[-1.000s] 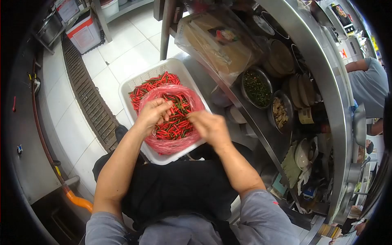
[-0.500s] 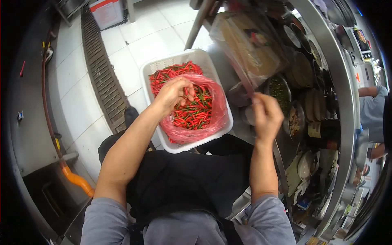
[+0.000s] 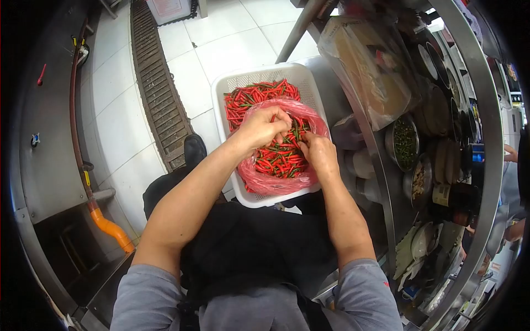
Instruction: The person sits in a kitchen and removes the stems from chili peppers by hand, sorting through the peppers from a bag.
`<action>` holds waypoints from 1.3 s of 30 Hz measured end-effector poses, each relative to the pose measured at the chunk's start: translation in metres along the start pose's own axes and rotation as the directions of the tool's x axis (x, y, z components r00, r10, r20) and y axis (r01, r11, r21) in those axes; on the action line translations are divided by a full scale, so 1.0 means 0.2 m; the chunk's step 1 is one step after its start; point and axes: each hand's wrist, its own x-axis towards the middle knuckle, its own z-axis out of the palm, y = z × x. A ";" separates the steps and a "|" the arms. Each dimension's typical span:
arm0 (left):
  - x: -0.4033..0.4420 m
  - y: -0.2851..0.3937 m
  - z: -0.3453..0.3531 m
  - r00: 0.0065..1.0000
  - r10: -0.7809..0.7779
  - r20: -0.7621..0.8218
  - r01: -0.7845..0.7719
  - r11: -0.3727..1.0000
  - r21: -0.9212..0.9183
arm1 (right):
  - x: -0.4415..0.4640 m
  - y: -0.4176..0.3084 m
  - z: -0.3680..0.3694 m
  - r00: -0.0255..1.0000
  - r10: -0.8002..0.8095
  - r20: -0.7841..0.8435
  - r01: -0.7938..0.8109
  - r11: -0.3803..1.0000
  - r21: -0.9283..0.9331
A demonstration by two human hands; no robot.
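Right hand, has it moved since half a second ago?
Yes. The right hand has moved left, away from the metal shelf's edge, to the chillies in the red bag.

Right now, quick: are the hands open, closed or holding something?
Left hand: fingers curled over the chilies; any grip cannot be told.
Right hand: fingertips at the chilies; open or closed cannot be told.
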 end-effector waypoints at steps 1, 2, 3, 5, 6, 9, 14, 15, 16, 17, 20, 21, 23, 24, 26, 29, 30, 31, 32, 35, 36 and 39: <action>0.00 0.00 0.01 1.000 -0.005 0.004 0.004 1.000 0.010 | 0.00 -0.01 -0.01 1.000 0.007 0.010 -0.007 0.999 0.043; 0.00 -0.01 0.01 1.000 -0.004 0.002 0.004 1.000 0.014 | 0.00 -0.01 -0.03 1.000 0.005 0.008 -0.006 0.999 0.046; 0.00 -0.02 0.01 1.000 0.016 0.010 -0.016 0.999 0.028 | -0.01 -0.03 -0.06 0.998 0.058 -0.018 -0.053 0.981 0.185; 0.01 -0.04 0.02 0.999 0.035 0.014 -0.036 0.998 0.046 | -0.02 -0.05 -0.12 0.993 0.110 -0.037 -0.092 0.941 0.326; 0.01 -0.05 0.02 0.997 0.041 0.067 -0.045 0.998 0.050 | -0.03 -0.06 -0.14 0.982 0.186 0.045 -0.177 0.795 0.580; 0.02 -0.10 0.03 0.984 0.065 0.165 -0.075 0.996 0.057 | -0.08 -0.09 -0.21 0.966 0.204 0.159 -0.243 0.505 0.828; 0.01 -0.11 0.03 0.940 0.098 0.327 -0.210 0.921 0.328 | -0.15 -0.14 -0.21 0.970 0.127 0.209 -0.245 0.462 0.852; 0.01 -0.10 0.03 0.945 0.080 0.317 -0.222 0.869 0.442 | -0.16 -0.13 -0.19 0.970 0.127 0.206 -0.242 0.461 0.854; 0.01 -0.10 0.03 0.927 0.179 0.331 -0.337 0.787 0.517 | -0.17 -0.13 -0.18 0.977 0.116 0.178 -0.213 0.511 0.833; 0.00 -0.10 0.03 0.927 0.179 0.330 -0.337 0.785 0.520 | -0.17 -0.12 -0.16 0.983 0.103 0.152 -0.184 0.559 0.808; -0.04 -0.08 0.05 0.904 0.241 0.353 -0.411 0.716 0.565 | -0.17 -0.10 -0.15 0.985 0.095 0.143 -0.171 0.638 0.750; -0.03 -0.09 0.05 0.904 0.240 0.353 -0.411 0.715 0.565 | -0.17 -0.11 -0.15 0.986 0.100 0.135 -0.167 0.667 0.726; -0.02 -0.11 0.05 0.882 0.367 0.295 -0.469 0.630 0.619 | -0.16 -0.13 -0.18 0.986 0.121 0.114 -0.167 0.694 0.701; -0.02 -0.11 0.05 0.881 0.367 0.299 -0.471 0.629 0.618 | -0.16 -0.14 -0.19 0.986 0.140 0.094 -0.167 0.720 0.673; -0.03 -0.09 0.05 0.866 0.438 0.241 -0.474 0.565 0.676 | -0.15 -0.12 -0.17 0.991 0.127 0.038 -0.123 0.766 0.631; -0.04 -0.09 0.05 0.846 0.480 0.234 -0.490 0.523 0.697 | -0.14 -0.09 -0.13 0.993 0.119 -0.014 -0.087 0.797 0.598; -0.04 -0.09 0.05 0.843 0.483 0.235 -0.493 0.521 0.696 | -0.14 -0.09 -0.13 0.991 0.130 -0.012 -0.096 0.785 0.612; -0.04 -0.09 0.06 0.843 0.488 0.227 -0.488 0.514 0.705 | -0.13 -0.10 -0.14 0.991 0.130 -0.015 -0.094 0.786 0.611; -0.04 -0.10 0.06 0.842 0.493 0.219 -0.482 0.507 0.714 | -0.14 -0.10 -0.15 0.982 0.176 0.067 -0.172 0.698 0.695; -0.02 -0.13 0.06 0.765 0.582 0.275 -0.599 0.487 0.636 | -0.14 -0.10 -0.16 0.968 0.194 0.161 -0.241 0.519 0.820; -0.03 -0.13 0.06 0.765 0.582 0.275 -0.599 0.487 0.636 | -0.14 -0.10 -0.16 0.968 0.178 0.175 -0.237 0.434 0.869; -0.05 -0.09 0.07 0.738 0.592 0.324 -0.645 0.477 0.597 | -0.15 -0.10 -0.21 0.961 0.166 0.222 -0.267 0.349 0.898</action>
